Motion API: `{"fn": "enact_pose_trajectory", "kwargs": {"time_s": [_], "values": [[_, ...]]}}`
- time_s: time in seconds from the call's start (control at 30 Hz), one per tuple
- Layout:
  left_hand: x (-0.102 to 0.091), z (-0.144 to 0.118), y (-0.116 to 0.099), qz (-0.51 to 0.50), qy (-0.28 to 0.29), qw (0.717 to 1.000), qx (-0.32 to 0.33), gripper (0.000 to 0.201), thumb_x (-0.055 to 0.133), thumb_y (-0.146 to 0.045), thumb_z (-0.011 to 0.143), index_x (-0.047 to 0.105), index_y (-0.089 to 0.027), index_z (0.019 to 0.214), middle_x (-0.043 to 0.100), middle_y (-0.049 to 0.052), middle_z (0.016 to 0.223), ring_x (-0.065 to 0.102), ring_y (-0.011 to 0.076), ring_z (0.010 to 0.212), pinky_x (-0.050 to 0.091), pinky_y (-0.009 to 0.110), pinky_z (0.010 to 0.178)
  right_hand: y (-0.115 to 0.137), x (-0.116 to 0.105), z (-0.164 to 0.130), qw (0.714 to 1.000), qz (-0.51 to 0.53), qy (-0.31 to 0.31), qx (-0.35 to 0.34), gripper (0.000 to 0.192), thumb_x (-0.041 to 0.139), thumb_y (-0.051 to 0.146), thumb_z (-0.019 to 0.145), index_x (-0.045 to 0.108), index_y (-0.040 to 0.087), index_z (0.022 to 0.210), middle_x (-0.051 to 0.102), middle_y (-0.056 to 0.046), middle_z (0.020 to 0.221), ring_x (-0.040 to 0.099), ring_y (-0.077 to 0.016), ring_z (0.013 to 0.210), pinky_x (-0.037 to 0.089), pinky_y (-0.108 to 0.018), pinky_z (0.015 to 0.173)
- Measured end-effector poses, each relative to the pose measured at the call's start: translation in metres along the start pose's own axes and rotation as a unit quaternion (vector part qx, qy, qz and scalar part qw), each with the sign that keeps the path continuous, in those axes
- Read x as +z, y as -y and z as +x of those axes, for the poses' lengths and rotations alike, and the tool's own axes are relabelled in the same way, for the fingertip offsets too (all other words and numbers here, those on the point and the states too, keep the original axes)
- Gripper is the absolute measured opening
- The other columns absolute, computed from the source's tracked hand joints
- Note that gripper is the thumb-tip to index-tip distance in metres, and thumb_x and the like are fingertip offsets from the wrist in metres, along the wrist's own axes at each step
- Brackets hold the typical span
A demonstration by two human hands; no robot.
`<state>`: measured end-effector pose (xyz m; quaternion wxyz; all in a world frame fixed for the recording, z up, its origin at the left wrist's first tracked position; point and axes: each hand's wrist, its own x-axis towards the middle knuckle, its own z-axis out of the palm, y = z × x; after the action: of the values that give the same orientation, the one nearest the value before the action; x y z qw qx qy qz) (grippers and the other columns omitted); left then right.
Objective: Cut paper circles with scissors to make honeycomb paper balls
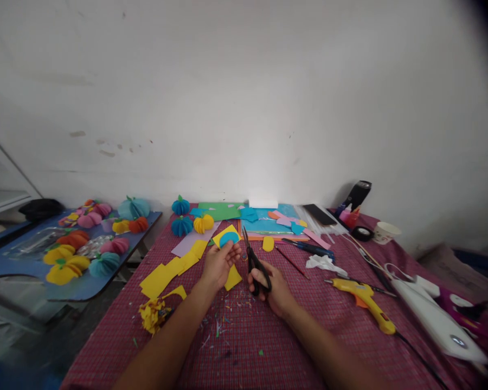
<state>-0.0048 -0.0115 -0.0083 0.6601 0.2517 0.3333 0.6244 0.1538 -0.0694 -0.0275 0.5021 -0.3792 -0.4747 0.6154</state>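
Item under work: a yellow paper square (226,236) with a blue disc (229,239) laid on it, held above the table (268,336) just past centre, at about 12 o'clock from the wrists. The left hand (218,264) pinches its near edge between thumb and fingers. The right hand (268,287) grips the black scissors (252,259), fingers curled through the loops; blades point to 12 o'clock, tips just beside the square's right edge. Whether the blades are parted is hard to tell at this size.

Surroundings: cut yellow pieces (174,268) lie at 9 to 10 o'clock of the left hand, a shredded yellow clump (153,315) at 8 o'clock. A yellow glue gun (366,300) lies at 3 o'clock of the right hand, its cable trailing toward the near edge. Finished paper balls (191,219) sit at 11 o'clock.

Risk, as judged: the left thumb sits near the blade line, so a hurried cut could nick it. The pinch is at one edge only; the disc may slip and the cut wander off its outline
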Motion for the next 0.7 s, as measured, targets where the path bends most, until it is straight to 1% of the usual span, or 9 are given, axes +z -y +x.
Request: {"fn": "enact_pose_trajectory", "kwargs": {"time_s": [0.13,0.27,0.37,0.5,0.7], "values": [[0.001,0.0,-0.001,-0.007,-0.003,1.0,0.001,0.029,0.08,-0.025,0.07,0.061,-0.012,0.088,0.072,0.009,0.08,0.07,0.017,0.072,0.056,0.027,0.066,-0.003,0.005,-0.005,0.999,-0.041,0.001,-0.013,0.031,0.066,0.036,0.082,0.056,0.017,0.104,0.062,-0.001,0.074,0.059,-0.012,0.056,0.036,-0.015,0.036],[0.001,-0.001,-0.002,-0.016,-0.002,1.0,0.001,0.027,0.079,-0.024,0.071,0.061,-0.012,0.086,0.073,0.01,0.081,0.07,0.0164,0.072,0.056,0.027,0.068,-0.003,0.012,-0.008,0.997,-0.061,0.036,-0.023,0.03,0.065,0.033,0.081,0.053,0.018,0.104,0.062,0.001,0.071,0.057,-0.0114,0.054,0.04,-0.017,0.039],[0.001,-0.002,-0.002,-0.013,0.001,1.0,0.0,0.027,0.079,-0.026,0.071,0.061,-0.012,0.086,0.072,0.01,0.081,0.069,0.0168,0.072,0.056,0.028,0.069,-0.002,0.014,-0.008,0.995,-0.079,0.053,-0.024,0.032,0.065,0.033,0.082,0.053,0.017,0.106,0.061,0.002,0.068,0.054,-0.01,0.052,0.04,-0.018,0.042],[0.001,-0.003,0.0,-0.002,0.003,1.0,0.006,0.029,0.079,-0.029,0.071,0.062,-0.012,0.088,0.072,0.01,0.081,0.069,0.0166,0.071,0.055,0.029,0.069,0.001,0.016,-0.008,0.994,-0.091,0.049,-0.025,0.035,0.065,0.035,0.081,0.052,0.018,0.108,0.061,0.002,0.068,0.052,-0.0092,0.05,0.039,-0.018,0.042],[0.001,-0.002,0.002,0.017,-0.01,0.999,0.029,0.033,0.079,-0.033,0.07,0.063,-0.013,0.09,0.073,0.009,0.083,0.068,0.0144,0.069,0.05,0.024,0.063,0.006,0.02,-0.009,0.993,-0.101,0.05,-0.024,0.036,0.065,0.036,0.081,0.053,0.017,0.109,0.06,0.003,0.067,0.049,-0.0084,0.048,0.037,-0.018,0.041]]}}
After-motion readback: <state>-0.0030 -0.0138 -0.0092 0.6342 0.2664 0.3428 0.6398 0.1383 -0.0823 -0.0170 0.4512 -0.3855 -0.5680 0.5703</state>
